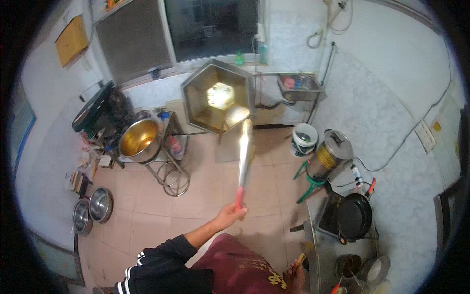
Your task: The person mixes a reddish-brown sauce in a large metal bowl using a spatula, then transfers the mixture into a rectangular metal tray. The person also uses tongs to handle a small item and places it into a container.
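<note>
My left hand [232, 214] is closed around the red handle of a long shiny metal utensil [243, 161]; motion blur hides its exact kind. Its far end points away from me and overlaps, in the view, the lower rim of a large hexagonal metal drum [194, 106]. The drum's open mouth faces me, with bright light reflected inside. Low at the right, beside the edge of a metal table [312, 253], my right hand [296, 272] holds a small yellowish-brown object [301, 259], too blurred to identify.
At left, a round metal bowl [137, 156] stands on a metal frame, and metal basins [100, 204] lean near the wall. To the right are a white bucket [307, 132], a lidded metal container [326, 161] on a green stand [312, 183], and a black frying pan [354, 217].
</note>
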`<move>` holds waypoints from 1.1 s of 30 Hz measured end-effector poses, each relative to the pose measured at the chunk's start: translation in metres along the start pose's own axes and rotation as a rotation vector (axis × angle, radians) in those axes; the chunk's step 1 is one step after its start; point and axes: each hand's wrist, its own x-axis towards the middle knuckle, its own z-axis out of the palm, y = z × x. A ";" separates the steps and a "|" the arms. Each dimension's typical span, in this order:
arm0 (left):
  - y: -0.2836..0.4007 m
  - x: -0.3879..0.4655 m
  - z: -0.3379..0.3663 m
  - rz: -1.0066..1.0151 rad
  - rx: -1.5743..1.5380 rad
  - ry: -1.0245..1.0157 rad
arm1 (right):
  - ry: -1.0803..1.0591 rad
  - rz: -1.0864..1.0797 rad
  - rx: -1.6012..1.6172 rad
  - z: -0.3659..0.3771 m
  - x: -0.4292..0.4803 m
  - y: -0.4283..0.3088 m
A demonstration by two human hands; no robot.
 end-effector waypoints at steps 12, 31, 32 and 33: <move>0.054 0.115 -0.137 0.358 0.638 0.433 | 0.180 -0.045 -0.078 0.086 0.037 0.025; 0.033 0.359 -0.333 -0.249 1.114 0.154 | 0.414 -0.153 0.118 0.273 0.076 0.129; 0.045 0.355 -0.326 -0.203 1.205 0.053 | 0.435 -0.171 0.132 0.275 0.072 0.133; 0.036 0.361 -0.334 -0.253 1.221 0.074 | 0.435 -0.177 0.145 0.276 0.072 0.135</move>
